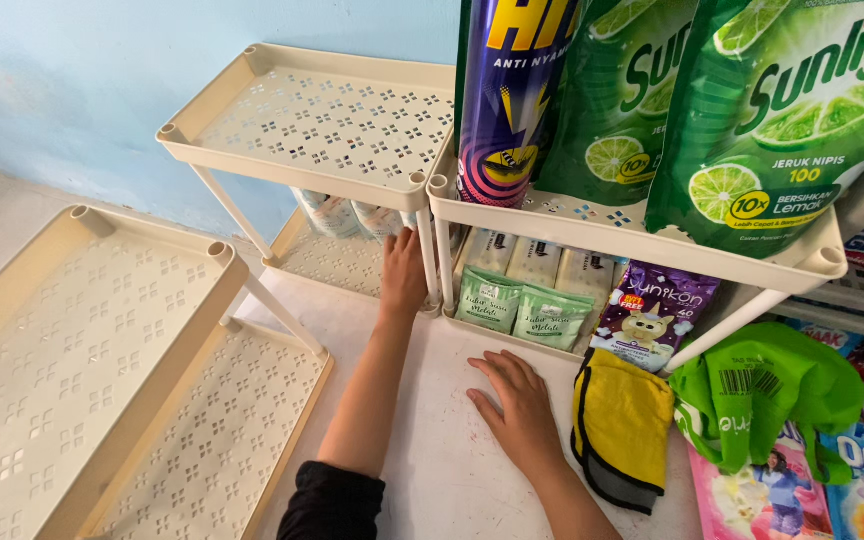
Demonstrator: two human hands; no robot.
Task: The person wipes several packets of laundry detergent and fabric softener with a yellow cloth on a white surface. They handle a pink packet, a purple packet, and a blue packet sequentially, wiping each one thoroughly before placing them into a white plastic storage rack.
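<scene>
Upper right: purple spray can (505,100) beside 2 green lime-printed pouches (782,110). Below them, pale green sachets (522,305) and a purple pouch (652,310).

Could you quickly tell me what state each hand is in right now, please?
Left hand: open, reaching under the middle rack, holding nothing that shows.
Right hand: open, flat on the floor, holding nothing.

The white floor (432,470) carried three cream plastic racks (322,125). A yellow cloth (620,420), a green bag (762,390) and coloured pouches (802,490) lay on it, and the right hand (522,405) rested flat there.
</scene>
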